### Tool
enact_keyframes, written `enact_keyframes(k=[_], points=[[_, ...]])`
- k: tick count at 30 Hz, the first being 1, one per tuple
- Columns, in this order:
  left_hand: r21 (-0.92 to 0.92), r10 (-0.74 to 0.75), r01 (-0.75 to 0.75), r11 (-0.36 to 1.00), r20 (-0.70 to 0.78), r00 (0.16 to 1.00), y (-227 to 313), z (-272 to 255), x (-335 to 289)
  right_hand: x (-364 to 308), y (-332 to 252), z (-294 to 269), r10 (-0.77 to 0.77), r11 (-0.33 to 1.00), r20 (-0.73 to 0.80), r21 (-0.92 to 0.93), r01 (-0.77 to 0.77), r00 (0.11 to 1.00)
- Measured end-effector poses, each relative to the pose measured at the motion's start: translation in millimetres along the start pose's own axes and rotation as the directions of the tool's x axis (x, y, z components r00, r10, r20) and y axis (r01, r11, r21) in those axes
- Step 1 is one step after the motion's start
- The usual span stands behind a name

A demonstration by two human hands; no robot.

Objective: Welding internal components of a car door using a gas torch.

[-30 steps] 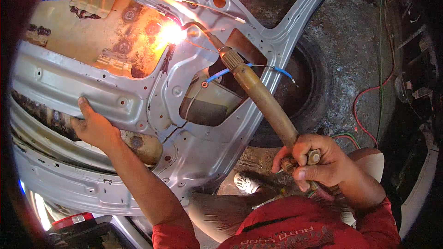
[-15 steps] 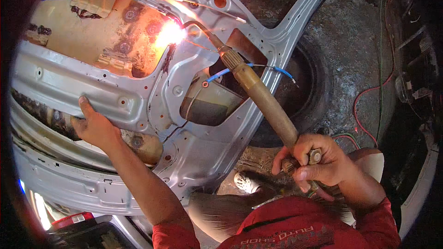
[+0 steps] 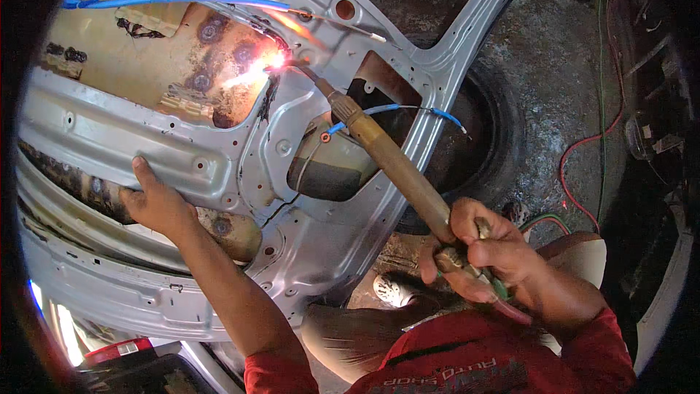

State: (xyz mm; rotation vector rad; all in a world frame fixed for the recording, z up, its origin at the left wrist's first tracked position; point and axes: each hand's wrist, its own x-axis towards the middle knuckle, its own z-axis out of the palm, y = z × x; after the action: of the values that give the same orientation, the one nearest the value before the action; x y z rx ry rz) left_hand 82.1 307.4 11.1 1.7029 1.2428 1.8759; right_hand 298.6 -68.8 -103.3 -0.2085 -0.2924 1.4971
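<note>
A large silver car body panel with cut-out openings lies tilted before me. My left hand grips the lower edge of its crossbar, thumb on top and fingertips hidden in the slot. In my right hand is a brass gas torch, held by its rear end near the valve knobs. Its bent tip points up and left. A bright flame burns at the edge of the upper opening, over scorched brown metal. Black burnt residue runs along that edge.
Blue-sleeved wires cross the panel's top, and another blue wire hangs over a smaller opening. A tyre lies under the panel's right side. Red hose and green hose trail on the stained floor.
The torch has swung slightly left and its glare has shrunk. My right hand has turned a little, showing more of the valves and hoses. The panel and left hand have shifted slightly in view.
</note>
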Motion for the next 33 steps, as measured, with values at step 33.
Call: enact_keyframes(k=[33], points=[[0.268, 0.109, -0.12, 0.956, 0.054, 0.993, -6, -12, 5, -17, -16, 6, -0.082, 0.891, -0.01, -0.45, 0.068, 0.997]])
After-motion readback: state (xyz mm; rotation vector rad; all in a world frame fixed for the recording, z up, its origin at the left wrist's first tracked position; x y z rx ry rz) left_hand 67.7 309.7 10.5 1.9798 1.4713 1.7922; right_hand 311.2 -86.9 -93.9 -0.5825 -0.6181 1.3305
